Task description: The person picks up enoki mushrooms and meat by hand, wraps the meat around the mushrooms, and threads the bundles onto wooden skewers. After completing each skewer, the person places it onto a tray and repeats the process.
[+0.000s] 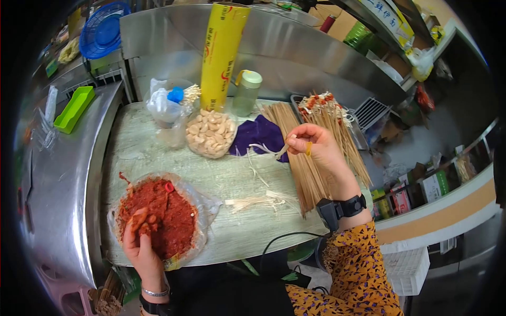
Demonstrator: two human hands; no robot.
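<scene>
My right hand, a yellow band on one finger, pinches a few thin white enoki mushroom strands above the table. Below, a small bundle of enoki mushrooms lies on the tabletop, with loose strands around it. My left hand is over the bowl of red chili paste, which is lined with clear plastic. Its fingers are curled together and smeared with paste; what they hold, if anything, I cannot make out. Bare bamboo skewers lie beside my right hand.
Garlic cloves fill a clear container, next to a purple cloth. Behind stand a tall yellow roll and a green-lidded bottle. Loaded skewers lie in a tray at right. A metal counter borders the left side.
</scene>
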